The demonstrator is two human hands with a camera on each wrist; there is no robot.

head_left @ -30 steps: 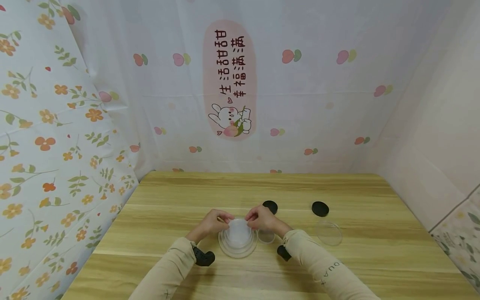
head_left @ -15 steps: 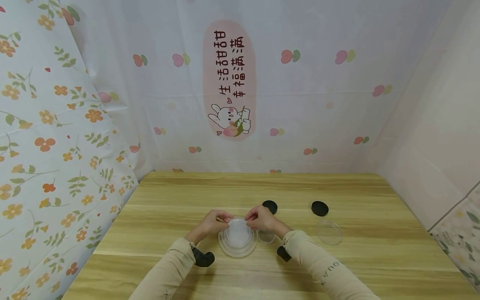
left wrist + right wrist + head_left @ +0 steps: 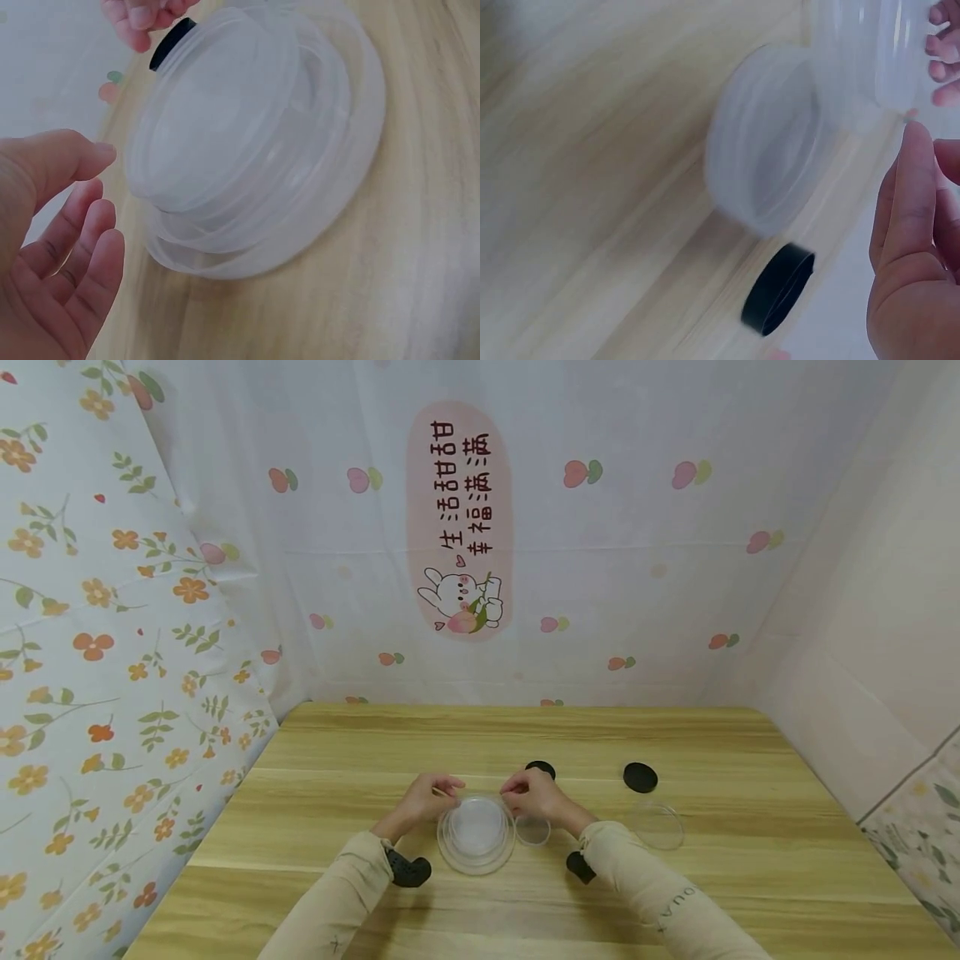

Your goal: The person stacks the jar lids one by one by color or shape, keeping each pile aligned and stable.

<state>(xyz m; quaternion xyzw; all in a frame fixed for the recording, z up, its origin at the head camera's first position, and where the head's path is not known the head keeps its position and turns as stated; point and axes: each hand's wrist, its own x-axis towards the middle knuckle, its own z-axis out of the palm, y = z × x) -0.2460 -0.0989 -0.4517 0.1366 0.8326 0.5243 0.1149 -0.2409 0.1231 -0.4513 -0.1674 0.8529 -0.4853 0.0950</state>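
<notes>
A stack of clear round plastic containers (image 3: 478, 831) in stepped sizes stands on the table, the smallest on top, also filling the middle of the left wrist view (image 3: 217, 120). My left hand (image 3: 429, 797) is just off its far left rim, fingers loosely bent with a gap to the plastic (image 3: 64, 232). On the other side my right hand (image 3: 536, 795) is beside the far right rim, fingers fairly straight and holding nothing (image 3: 911, 217). Below the right hand sits a small clear round container (image 3: 761, 142), seen too in the head view (image 3: 533, 832).
A black round lid (image 3: 540, 768) lies behind the right hand, partly covered by it. Farther right are another black lid (image 3: 641, 777) and a clear round piece (image 3: 660, 827) on the wooden table (image 3: 337, 743). A patterned cloth (image 3: 637, 568) hangs behind the table.
Both hands have let go of the top container and moved apart, the right hand shifting right and the left slightly back. The stack stays in place, the top container settled lower.
</notes>
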